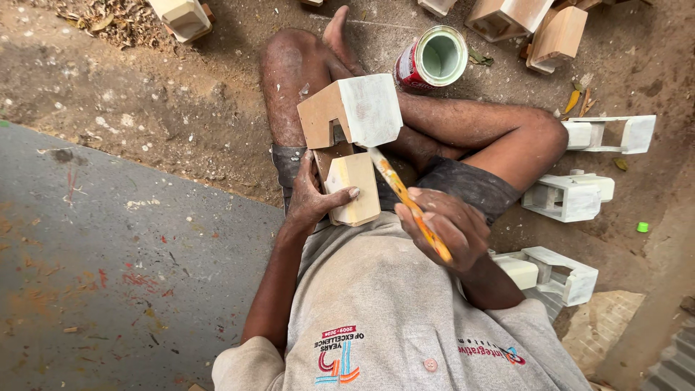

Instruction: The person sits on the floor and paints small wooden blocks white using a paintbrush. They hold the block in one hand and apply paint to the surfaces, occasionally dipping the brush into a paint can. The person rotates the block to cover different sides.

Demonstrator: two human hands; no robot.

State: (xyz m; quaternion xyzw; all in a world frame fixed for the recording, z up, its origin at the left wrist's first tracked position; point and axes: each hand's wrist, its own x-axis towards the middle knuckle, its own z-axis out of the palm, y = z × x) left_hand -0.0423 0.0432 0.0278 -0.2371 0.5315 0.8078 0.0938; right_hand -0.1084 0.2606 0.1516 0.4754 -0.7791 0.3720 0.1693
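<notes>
Sitting cross-legged on the dirt, the person closes the left hand point(313, 197) around the bare lower block of a wooden piece point(350, 137) over the lap, stiff, seemingly light and best gripped away from its wet-looking white top, while the right hand point(443, 226) pinches an orange-handled brush point(405, 200).

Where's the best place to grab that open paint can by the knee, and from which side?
Probably by its round side wall, below the rim. The paint can leans with its open mouth towards the camera, white paint inside, so reaching into the mouth risks a mess. Come from its right side, where the ground is bare; the leg crowds the near-left.
</notes>
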